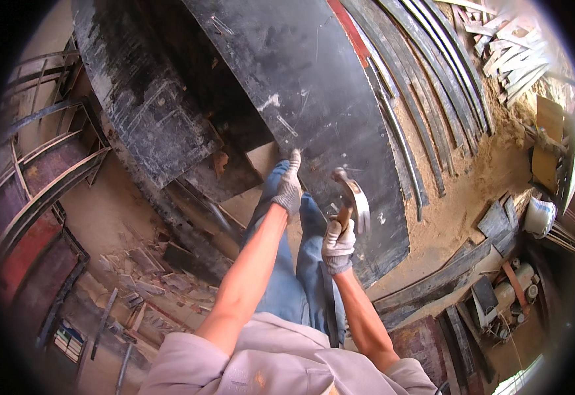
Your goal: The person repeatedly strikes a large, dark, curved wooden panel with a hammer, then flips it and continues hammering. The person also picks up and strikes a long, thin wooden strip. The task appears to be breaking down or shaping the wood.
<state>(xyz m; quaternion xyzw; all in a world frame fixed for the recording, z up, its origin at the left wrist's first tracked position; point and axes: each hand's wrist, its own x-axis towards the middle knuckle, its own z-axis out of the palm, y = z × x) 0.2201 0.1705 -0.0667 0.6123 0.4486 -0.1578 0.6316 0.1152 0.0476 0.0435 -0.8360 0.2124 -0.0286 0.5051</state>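
The right hand [339, 245], in a pale knit glove, is wrapped closed around the handle of a hammer [353, 195]; the metal head stands above the fist, over the near part of a dark board [327, 99]. The left hand [290, 186], gloved too, is at the board's left edge with one digit pointing up; how far its fingers are curled, and whether they hold anything, I cannot tell. Below the hands are the person's blue jeans [281, 283] and pale shirt [281, 355].

Left of the board, across a dark gap, lies a scuffed panel [142, 99]. To the right, long strips [425, 85] run side by side on the sandy floor [491, 174]. Farther right sit a white sack [539, 217] and, above it, a heap of wood scraps [514, 56]. Curved-looking frames [50, 178] stand at the far left, with more scraps [146, 280] on the ground nearer the person.
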